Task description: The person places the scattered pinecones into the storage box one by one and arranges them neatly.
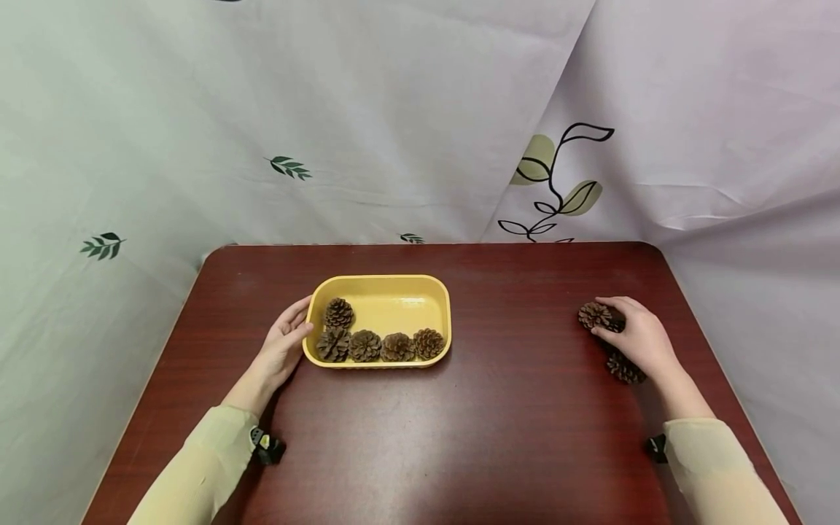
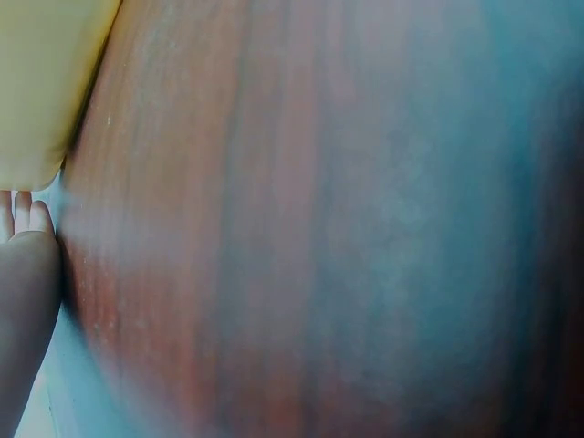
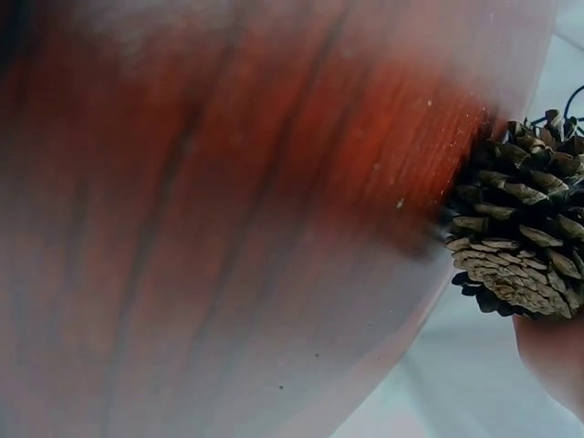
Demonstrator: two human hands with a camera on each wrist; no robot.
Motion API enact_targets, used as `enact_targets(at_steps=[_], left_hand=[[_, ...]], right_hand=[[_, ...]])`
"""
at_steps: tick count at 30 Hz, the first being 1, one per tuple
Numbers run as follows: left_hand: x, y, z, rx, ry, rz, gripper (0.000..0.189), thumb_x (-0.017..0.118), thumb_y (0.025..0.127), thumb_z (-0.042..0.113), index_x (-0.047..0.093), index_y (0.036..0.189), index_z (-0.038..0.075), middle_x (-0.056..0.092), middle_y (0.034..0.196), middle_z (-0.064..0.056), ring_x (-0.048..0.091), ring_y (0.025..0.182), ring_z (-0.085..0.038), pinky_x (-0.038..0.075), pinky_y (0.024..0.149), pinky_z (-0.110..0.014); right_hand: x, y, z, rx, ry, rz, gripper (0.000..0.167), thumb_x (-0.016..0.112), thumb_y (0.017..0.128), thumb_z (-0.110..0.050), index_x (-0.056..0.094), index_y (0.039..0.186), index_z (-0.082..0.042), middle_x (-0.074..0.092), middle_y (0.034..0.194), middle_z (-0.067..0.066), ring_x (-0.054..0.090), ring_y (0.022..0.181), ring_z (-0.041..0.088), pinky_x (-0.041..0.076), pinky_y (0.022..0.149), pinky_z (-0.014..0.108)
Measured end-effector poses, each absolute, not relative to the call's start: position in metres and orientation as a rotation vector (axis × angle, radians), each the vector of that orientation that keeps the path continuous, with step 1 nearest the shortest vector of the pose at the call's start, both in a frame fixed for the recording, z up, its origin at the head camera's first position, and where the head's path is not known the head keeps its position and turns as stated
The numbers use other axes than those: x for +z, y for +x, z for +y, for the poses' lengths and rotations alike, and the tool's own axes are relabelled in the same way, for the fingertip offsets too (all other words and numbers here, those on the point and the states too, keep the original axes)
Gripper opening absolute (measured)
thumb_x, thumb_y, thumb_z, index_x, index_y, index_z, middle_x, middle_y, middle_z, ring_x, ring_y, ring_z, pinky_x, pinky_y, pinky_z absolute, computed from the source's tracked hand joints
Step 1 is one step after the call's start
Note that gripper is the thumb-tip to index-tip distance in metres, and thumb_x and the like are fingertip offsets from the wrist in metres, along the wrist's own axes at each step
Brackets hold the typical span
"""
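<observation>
Five pine cones (image 1: 365, 345) line the left and near sides of the yellow tray (image 1: 387, 306), its long axis running sideways, pointing toward the right hand (image 1: 639, 339), well apart across the desk (image 1: 512, 408)! That hand's grip pinches a sixth cone (image 1: 593, 316) on its tray-facing side, two more cones (image 1: 625, 368) close by. Nearer the tray: the left hand (image 1: 282, 341), fingers relaxed, touching its left end.
</observation>
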State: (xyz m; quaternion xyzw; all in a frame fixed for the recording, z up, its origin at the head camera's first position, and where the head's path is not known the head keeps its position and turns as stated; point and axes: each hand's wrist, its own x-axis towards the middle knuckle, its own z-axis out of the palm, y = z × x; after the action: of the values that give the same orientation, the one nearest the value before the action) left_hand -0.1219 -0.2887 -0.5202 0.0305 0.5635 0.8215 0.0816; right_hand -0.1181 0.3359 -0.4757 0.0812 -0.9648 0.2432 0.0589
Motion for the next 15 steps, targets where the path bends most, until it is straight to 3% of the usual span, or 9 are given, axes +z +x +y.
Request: enact_targets(at_steps=[15], left_hand=[[-0.522, -0.123, -0.289, 2.442, 0.12, 1.708, 0.051, 0.049, 0.107, -0.008, 0.064, 0.136, 0.031, 0.069, 0.136, 0.016, 0.064, 0.124, 0.002, 0.055, 0.099, -0.017]], right_hand=[[-0.46, -0.121, 0.329, 0.752, 0.258, -2.841, 0.054, 0.087, 0.085, -0.008, 0.067, 0.133, 0.004, 0.067, 0.129, 0.03, 0.06, 0.12, 0.052, 0.046, 0.096, 0.067]])
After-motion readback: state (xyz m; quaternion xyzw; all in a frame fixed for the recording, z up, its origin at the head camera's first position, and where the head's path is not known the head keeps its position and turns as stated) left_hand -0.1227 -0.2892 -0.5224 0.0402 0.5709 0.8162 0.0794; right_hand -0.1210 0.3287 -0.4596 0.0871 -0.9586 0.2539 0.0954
